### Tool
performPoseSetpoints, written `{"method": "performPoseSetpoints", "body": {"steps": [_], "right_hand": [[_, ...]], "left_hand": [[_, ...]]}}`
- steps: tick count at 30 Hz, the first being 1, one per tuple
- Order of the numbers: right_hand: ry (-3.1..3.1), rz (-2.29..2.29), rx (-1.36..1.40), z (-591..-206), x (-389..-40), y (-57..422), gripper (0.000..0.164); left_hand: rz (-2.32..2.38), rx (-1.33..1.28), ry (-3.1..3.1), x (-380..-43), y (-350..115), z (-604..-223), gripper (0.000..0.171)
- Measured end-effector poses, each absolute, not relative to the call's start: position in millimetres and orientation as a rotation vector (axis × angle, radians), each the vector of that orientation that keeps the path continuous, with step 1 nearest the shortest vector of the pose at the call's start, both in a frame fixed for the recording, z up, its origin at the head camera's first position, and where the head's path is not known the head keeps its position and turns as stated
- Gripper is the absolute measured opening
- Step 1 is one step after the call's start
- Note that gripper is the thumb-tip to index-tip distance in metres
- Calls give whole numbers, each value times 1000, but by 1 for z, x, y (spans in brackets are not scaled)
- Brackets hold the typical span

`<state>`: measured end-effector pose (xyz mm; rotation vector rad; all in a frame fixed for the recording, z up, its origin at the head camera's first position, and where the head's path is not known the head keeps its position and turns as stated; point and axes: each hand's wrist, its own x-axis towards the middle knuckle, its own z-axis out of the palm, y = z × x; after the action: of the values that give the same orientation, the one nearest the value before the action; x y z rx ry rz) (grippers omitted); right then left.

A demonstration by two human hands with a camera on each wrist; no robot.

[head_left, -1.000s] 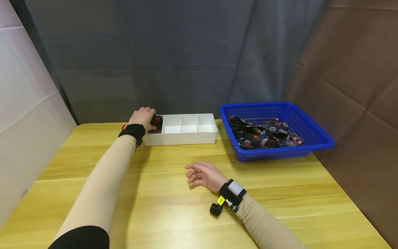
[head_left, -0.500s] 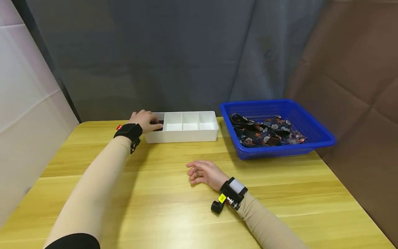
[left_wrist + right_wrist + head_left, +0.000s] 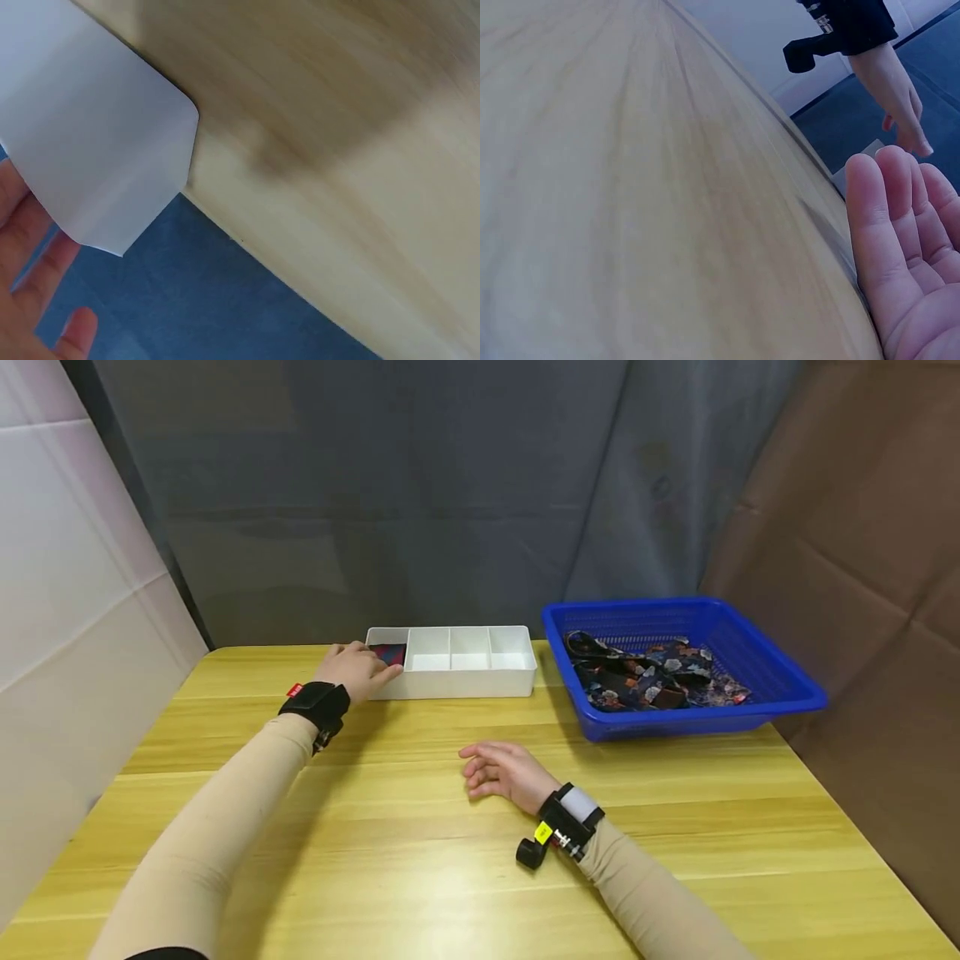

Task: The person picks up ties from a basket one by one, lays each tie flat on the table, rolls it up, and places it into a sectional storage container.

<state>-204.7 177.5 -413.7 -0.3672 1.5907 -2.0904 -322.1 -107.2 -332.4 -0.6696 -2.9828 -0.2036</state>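
A white box (image 3: pixel 471 683) with a row of compartments stands at the back of the table. In its leftmost compartment lies a folded dark blue and red cloth (image 3: pixel 390 653). My left hand (image 3: pixel 352 672) is over the box's left end, its thumb along the front rim beside the cloth. The left wrist view shows its loose, spread fingers (image 3: pixel 30 232) by the white box wall, gripping nothing. My right hand (image 3: pixel 512 775) rests on the table in front of the box with its fingers loosely bent, holding nothing; its palm (image 3: pixel 922 322) shows in the right wrist view.
A blue plastic basket (image 3: pixel 705 720) stands right of the box, with dark floral cloth pieces (image 3: pixel 652 677) in it. The wooden table (image 3: pixel 390 860) ends at a grey curtain (image 3: pixel 450 493) behind the box. Brown fabric hangs at the right, white at the left.
My left hand has let go of the dark cloth, which now lies in the leftmost compartment, and has drawn back toward the near rim. My right hand stays in place.
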Motion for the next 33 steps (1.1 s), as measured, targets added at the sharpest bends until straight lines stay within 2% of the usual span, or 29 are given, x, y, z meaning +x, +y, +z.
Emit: {"method": "performPoseSetpoints", "body": {"steps": [8, 18, 26, 33], "right_hand": [[1596, -2076, -385, -414, -204, 176, 43], [1593, -2072, -401, -410, -204, 173, 40], [1604, -2094, -355, -409, -204, 177, 46], [1541, -2190, -263, -411, -204, 178, 35]], "left_hand": [[-403, -510, -2928, -327, -116, -326, 52], [-421, -461, -3042, -326, -118, -325, 65], [-1038, -310, -2881, -329, -126, -333, 56], [-1356, -167, -2961, -329, -122, -356, 57]]}}
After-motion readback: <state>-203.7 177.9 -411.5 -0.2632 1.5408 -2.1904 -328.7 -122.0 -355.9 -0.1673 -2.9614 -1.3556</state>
